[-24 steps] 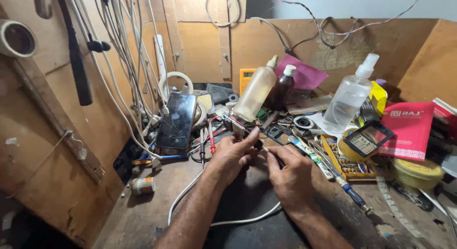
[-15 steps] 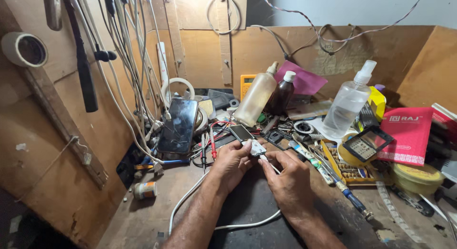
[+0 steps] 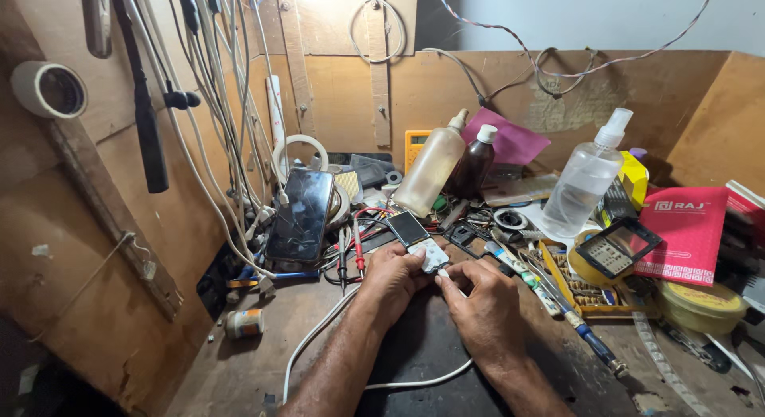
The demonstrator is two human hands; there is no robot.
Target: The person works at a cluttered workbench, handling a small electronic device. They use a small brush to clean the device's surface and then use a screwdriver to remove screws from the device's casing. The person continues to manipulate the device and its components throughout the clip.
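While both hands are meeting near the middle of the workbench [image 3: 263, 337], a small keypad phone [image 3: 420, 240] is lying between them, its dark screen pointing toward the back wall and its pale keypad end facing the person. The left hand [image 3: 393, 275] is gripping the phone's lower left side, with the fingers curled narrowly around the casing. The right hand [image 3: 482, 301] is pinching the phone's lower right corner, thumb and forefinger drawn close together; whether a small part is sitting between those fingertips cannot be told.

A white cable [image 3: 319, 337] is running under the left forearm, looping toward the front edge of the workbench. Just left of the hands, red and black test probes [image 3: 351, 253] are lying side by side. Beyond them, a smartphone with a cracked screen [image 3: 301, 214] is leaning upright near the back left corner, beside hanging cables [image 3: 215, 130].

Behind the keypad phone, a pale squeeze bottle [image 3: 429, 168] and a dark brown bottle [image 3: 472, 163] are standing together. To the right, a clear spray bottle [image 3: 583, 182] is standing well apart from the hands. Screwdrivers [image 3: 550, 293] are lying diagonally just right of the right hand. A red booklet [image 3: 681, 230] is resting near the right edge, with a yellow tin [image 3: 701, 305] in front of it. A tape roll [image 3: 49, 88] is hanging on the left wall.
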